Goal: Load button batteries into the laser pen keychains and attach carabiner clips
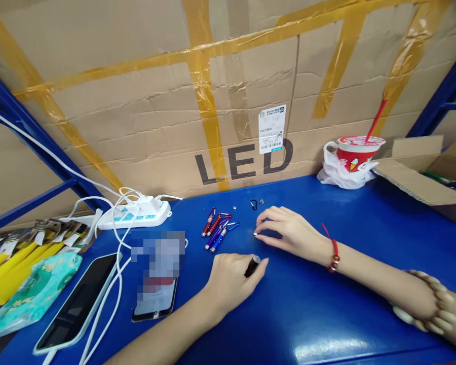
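Note:
My left hand [230, 281] is closed around a short black tube [252, 265] with a pale round end, like the body of a small keychain flashlight. Up and to the right, my right hand [291, 230] pinches a tiny silvery piece [255, 233] between thumb and fingertip; its exact kind is too small to tell. Beyond the hands lie several keychain flashlights with carabiner clips: red ones [209, 225], a purple one [215, 236] and a blue one [218, 240]. A loose black carabiner [254, 205] rests farther back, between two small metal bits [262, 201].
On the left are a white power strip [152, 217] with tangled cables, two phones [79, 299], a teal tissue pack [38, 289] and yellow packages [19, 266]. A red cup [355, 157] and an open carton [414, 182] stand back right. A large cardboard box [155, 111] walls the blue table [327, 314].

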Tool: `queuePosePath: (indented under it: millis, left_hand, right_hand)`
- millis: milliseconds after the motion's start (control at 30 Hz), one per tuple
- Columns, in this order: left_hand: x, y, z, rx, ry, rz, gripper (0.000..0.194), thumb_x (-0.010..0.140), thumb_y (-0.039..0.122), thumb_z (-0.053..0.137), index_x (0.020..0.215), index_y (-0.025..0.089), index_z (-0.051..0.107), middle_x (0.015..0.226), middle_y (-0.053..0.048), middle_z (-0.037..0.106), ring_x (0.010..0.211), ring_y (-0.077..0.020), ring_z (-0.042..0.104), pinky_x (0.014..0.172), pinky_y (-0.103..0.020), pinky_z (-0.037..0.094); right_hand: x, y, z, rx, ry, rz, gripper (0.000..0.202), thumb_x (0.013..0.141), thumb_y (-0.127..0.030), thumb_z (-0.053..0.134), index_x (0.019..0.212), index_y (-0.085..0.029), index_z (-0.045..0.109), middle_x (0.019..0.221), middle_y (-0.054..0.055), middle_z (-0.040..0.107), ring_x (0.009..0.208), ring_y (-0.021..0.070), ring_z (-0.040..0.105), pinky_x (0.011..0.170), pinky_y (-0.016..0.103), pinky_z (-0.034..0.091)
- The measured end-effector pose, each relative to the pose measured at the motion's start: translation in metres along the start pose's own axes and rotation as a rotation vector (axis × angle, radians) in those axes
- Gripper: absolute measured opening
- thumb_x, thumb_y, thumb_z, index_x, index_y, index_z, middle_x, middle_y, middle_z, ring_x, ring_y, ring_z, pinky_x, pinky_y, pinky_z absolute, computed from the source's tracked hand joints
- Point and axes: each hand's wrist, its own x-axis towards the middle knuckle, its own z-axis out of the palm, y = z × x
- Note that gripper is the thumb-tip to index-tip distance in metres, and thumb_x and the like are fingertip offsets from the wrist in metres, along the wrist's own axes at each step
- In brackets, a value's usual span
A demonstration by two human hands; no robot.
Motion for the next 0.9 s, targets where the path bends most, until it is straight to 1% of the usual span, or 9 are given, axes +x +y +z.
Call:
queuePosePath:
  millis: [67,133,200,367,600,767,900]
  left_hand:
    - [0.0,-0.001,0.001,-0.005,0.002,-0.024,0.039,0.085,0.025,0.046,0.048,0.016,0.049,0.042,0.001,0.056,0.036,-0.0088,0.049,0.043,-0.023,0.021]
    - [0.0,-0.002,0.001,-0.013,-0.009,-0.054,0.038,0.085,0.025,0.046,0.049,0.016,0.052,0.044,0.001,0.057,0.037,-0.0088,0.049,0.043,-0.023,0.021]
    - [-0.001,-0.003,0.002,-0.016,-0.024,-0.086,0.036,0.085,0.025,0.046,0.052,0.016,0.056,0.045,0.001,0.058,0.038,-0.0091,0.05,0.044,-0.022,0.023]
    - [-0.001,-0.004,0.0,0.007,-0.049,-0.139,0.032,0.084,0.023,0.046,0.057,0.017,0.063,0.046,0.0,0.061,0.039,-0.0107,0.052,0.044,-0.022,0.023]
    - [-0.001,-0.004,-0.001,0.046,-0.109,-0.178,0.028,0.083,0.021,0.048,0.062,0.017,0.065,0.054,-0.002,0.066,0.046,-0.0134,0.058,0.045,-0.021,0.026]
    - [-0.001,-0.006,-0.001,0.036,-0.148,-0.162,0.021,0.082,0.022,0.049,0.072,0.019,0.067,0.059,-0.002,0.068,0.051,-0.0151,0.062,0.046,-0.021,0.028]
    - [0.0,-0.006,-0.001,0.03,-0.155,-0.147,0.02,0.082,0.021,0.05,0.072,0.019,0.068,0.059,-0.002,0.068,0.051,-0.0164,0.063,0.045,-0.021,0.027]
  right_hand:
    - [0.001,-0.012,-0.005,0.052,0.092,-0.036,0.014,0.087,-0.025,0.05,0.09,-0.018,0.062,0.092,0.005,0.062,0.083,0.0155,0.055,0.072,0.03,0.041]
    - [0.002,-0.022,-0.009,0.102,0.172,-0.085,0.012,0.086,-0.024,0.052,0.09,-0.018,0.062,0.09,0.006,0.062,0.081,0.0148,0.055,0.069,0.029,0.042]
    - [0.002,-0.029,-0.012,0.138,0.203,-0.129,0.01,0.085,-0.023,0.054,0.089,-0.018,0.062,0.088,0.005,0.063,0.08,0.0143,0.056,0.068,0.028,0.043]
    - [0.001,-0.032,-0.014,0.15,0.159,-0.155,0.012,0.085,-0.025,0.053,0.089,-0.019,0.063,0.087,0.005,0.063,0.079,0.0139,0.057,0.069,0.028,0.045]
    - [0.003,-0.031,-0.016,0.12,0.117,-0.185,0.013,0.085,-0.025,0.052,0.088,-0.02,0.064,0.091,0.006,0.061,0.083,0.0145,0.057,0.071,0.028,0.046]
    - [0.003,-0.034,-0.015,0.192,0.039,-0.157,0.012,0.081,-0.024,0.056,0.087,-0.018,0.065,0.096,0.007,0.058,0.085,0.0149,0.056,0.074,0.027,0.047]
    - [0.003,-0.036,-0.016,0.295,0.0,-0.115,0.013,0.078,-0.024,0.058,0.088,-0.017,0.064,0.099,0.009,0.056,0.087,0.0153,0.055,0.076,0.027,0.047]
